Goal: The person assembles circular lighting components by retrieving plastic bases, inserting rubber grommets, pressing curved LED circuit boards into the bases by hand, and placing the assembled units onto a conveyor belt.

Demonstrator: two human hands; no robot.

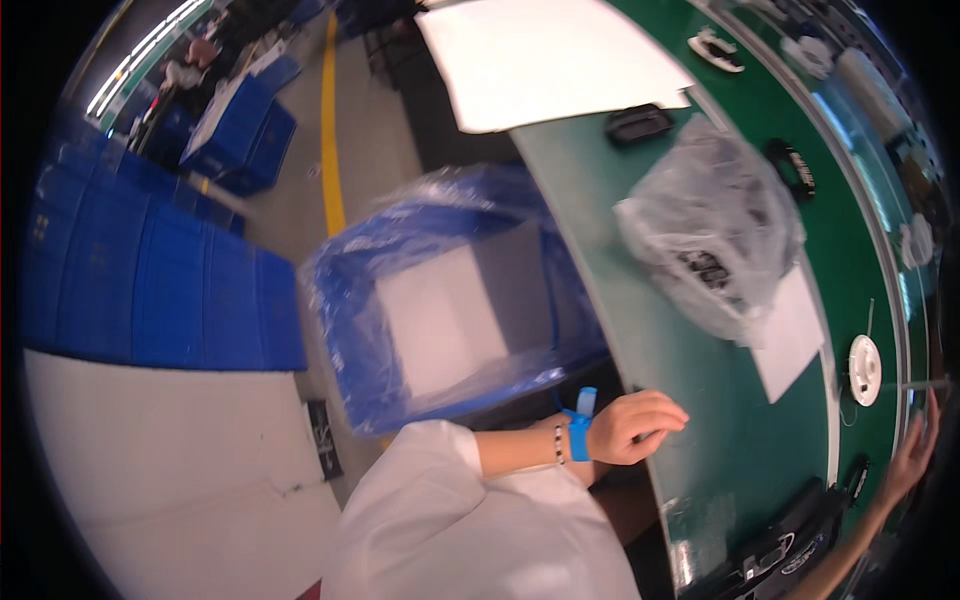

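My left hand point(638, 427) hovers by the near edge of the green table point(690, 370), its fingers loosely bent and nothing visible in them. A blue strap point(579, 437) and a beaded bracelet circle that wrist. Far to the right, my right hand point(912, 458) reaches out with its fingers stretched; a thin grey rod point(925, 384) lies just past the fingertips, and I cannot tell whether they touch. Close by is a white round part point(865, 370) with a thin wire. Black plastic parts point(790, 545) lie beside my right forearm.
A blue bin point(350, 375) lined with clear plastic stands left of the table, with white and grey sheets inside. On the table are a clear bag point(710, 230) of dark parts, a black part point(640, 124) and white sheets point(545, 60). Blue crates point(165, 285) are stacked at left.
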